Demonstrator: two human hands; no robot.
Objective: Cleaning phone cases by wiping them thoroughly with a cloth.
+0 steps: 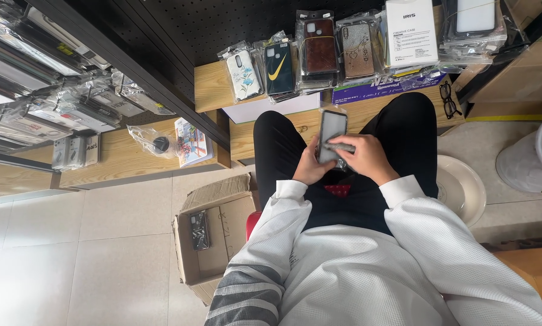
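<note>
I sit with black trousers on, and both hands meet over my lap. My left hand grips the lower left edge of a grey phone case in a clear plastic sleeve, held upright in front of me. My right hand lies across the case's lower right side, with its fingers pressed flat on the surface. The bottom of the case is hidden behind my fingers.
A row of packaged phone cases and a white box stand on a wooden shelf ahead. An open cardboard box with one case in it sits at my left. Racks of cases hang far left. Black glasses, a round stool.
</note>
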